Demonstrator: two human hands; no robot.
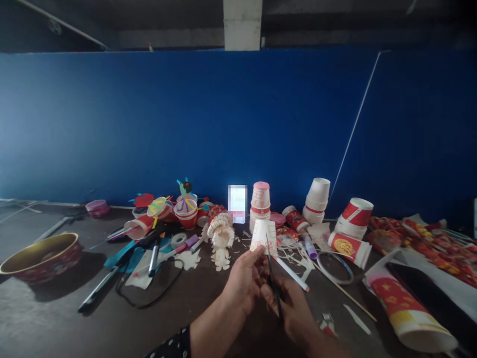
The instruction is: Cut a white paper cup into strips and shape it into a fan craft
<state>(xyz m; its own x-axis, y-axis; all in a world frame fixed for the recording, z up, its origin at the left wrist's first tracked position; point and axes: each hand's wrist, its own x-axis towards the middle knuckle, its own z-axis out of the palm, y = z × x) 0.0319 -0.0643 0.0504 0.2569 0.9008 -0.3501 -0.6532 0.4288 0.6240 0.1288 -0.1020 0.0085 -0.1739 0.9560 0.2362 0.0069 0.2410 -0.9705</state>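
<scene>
The white paper cup [263, 233] is held with its narrow end up, near the middle of the view, in front of a cup stack with a pink top [261, 196]; lines and pink marks show on its side. The left hand [244, 276] has its fingers closed on the cup's lower part, the thumb against the front. The right hand [290, 303] has its fingers wrapped around a slim dark tool [275, 286], perhaps scissors, whose tip lies over the front of the cup. A dotted sleeve [173, 345] covers the left wrist. On the dark surface [201, 323], a pale paper figure [221, 241] stands left of the cup, and a white marker [292, 274] lies just right of it. Farther right are a wooden stick [348, 293] and a red-and-gold cup [408, 311] on its side; a patterned bowl [42, 261] sits at far left.
</scene>
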